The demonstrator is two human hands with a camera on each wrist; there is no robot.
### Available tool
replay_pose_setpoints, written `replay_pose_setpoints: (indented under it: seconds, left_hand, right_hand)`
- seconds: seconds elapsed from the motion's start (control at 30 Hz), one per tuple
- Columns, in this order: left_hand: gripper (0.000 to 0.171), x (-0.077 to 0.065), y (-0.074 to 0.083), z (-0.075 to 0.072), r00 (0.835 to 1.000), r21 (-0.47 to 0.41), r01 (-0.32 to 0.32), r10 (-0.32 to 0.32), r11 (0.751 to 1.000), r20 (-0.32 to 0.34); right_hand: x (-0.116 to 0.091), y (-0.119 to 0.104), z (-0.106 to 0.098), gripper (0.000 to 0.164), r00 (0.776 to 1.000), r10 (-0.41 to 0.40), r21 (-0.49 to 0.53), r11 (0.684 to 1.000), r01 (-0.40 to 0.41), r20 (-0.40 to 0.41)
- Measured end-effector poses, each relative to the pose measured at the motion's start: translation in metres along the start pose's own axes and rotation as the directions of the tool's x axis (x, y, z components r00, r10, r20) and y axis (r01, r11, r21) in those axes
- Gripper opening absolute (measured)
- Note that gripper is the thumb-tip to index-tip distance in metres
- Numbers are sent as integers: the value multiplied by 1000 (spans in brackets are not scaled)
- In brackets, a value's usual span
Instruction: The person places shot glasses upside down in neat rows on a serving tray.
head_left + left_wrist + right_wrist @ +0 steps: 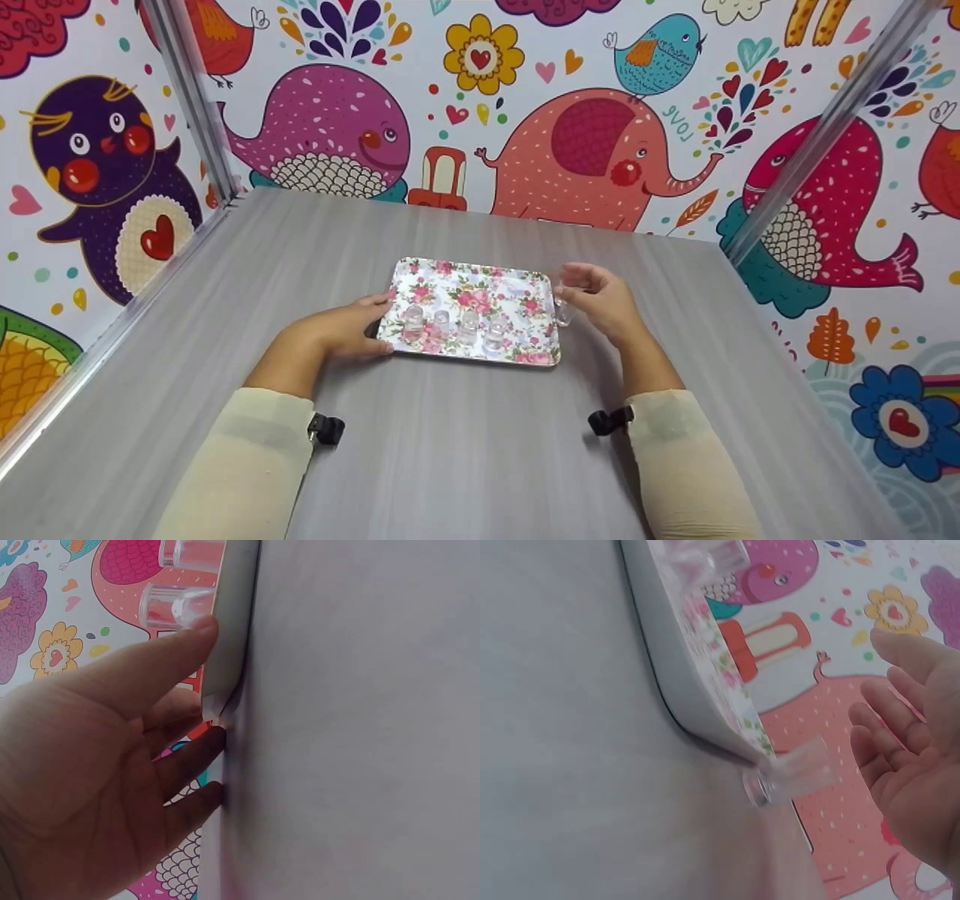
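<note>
A white tray (480, 259) with a pink rose pattern lies on the table. Several small clear glasses (469, 328) stand in a row along its near side. My left hand (341, 328) holds the tray's left end, the thumb at the near corner and the fingers along the left side. Just past the tray's right edge, one more clear glass (799, 771) stands upright on the table. Beside that glass is my right hand (604, 300). In the right wrist view its fingers (889, 724) are loosely bent, apart from the glass, with nothing in them.
The grey wood-grain table (465, 450) extends around the tray. Walls with cartoon animals (585, 157) enclose the back and sides, and metal posts (199, 105) rise at the back corners. Each forearm wears a small black camera mount (327, 429) on its cream sleeve.
</note>
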State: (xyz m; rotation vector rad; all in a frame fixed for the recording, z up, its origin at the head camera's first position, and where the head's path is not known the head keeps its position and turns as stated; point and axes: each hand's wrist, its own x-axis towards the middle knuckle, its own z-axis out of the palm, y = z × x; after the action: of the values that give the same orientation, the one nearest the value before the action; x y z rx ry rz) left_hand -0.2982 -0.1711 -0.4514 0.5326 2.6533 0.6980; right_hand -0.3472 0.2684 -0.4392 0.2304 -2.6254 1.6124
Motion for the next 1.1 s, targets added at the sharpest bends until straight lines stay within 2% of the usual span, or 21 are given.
replay_pose_setpoints:
  seconds: [0.13,0.4,0.73,0.93,1.1]
  left_hand:
    - [89,-1,1,0,1000,3,3,-3,1000,2]
    - [89,-2,2,-1,1000,12,3,-3,1000,4]
    - [90,-1,2,-1,1000,19,12,-12,1000,10]
    - [89,-2,3,-1,1000,14,10,-10,1000,3]
    - [89,-2,3,-1,1000,15,10,-10,1000,-2]
  right_hand:
    - [1,5,-8,50,999,40,18,999,-40,-13]
    - [4,19,-13,58,993,120,26,992,-120,3]
    - [9,41,-10,55,979,175,-77,983,-167,109]
    - [11,49,-8,50,966,238,-119,967,-226,99]
    - [10,48,-5,44,967,237,-162,962,-221,91]
